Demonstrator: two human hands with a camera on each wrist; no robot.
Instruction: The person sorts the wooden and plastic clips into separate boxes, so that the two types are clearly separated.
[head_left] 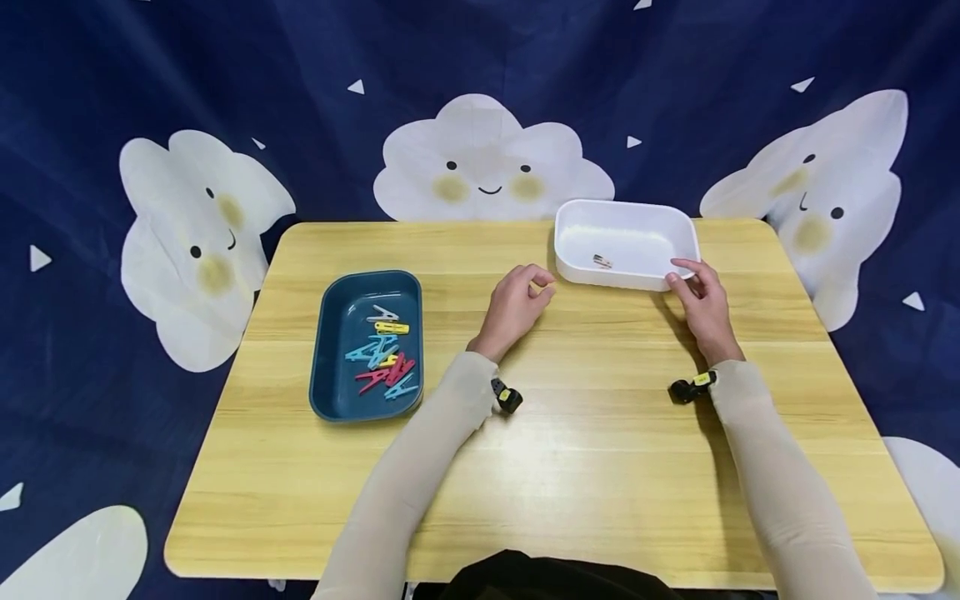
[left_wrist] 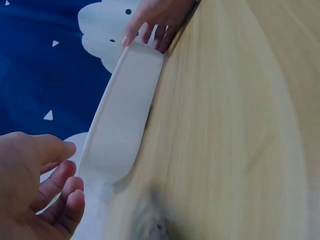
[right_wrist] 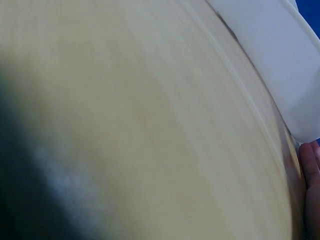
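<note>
A white plastic bin [head_left: 626, 277] stands at the back right of the table, with a small wooden-coloured piece [head_left: 602, 262] lying in it. My right hand [head_left: 703, 308] grips its near right corner, a finger over the rim and the thumb against the front wall. The left wrist view shows the other fingers of that hand low along the bin's end. Just off the bin's near left corner is my left hand [head_left: 517, 307], its fingers loosely curled with nothing in them. In the left wrist view its fingertips [left_wrist: 70, 146] are close beside the bin's wall.
On the left of the wooden table [head_left: 585, 467] stands a dark blue bin [head_left: 330, 367] with several plastic clothespins [head_left: 382, 354] in blue, red, yellow and white. A dark blue cloth [head_left: 480, 50] with clouds hangs behind the table's back edge.
</note>
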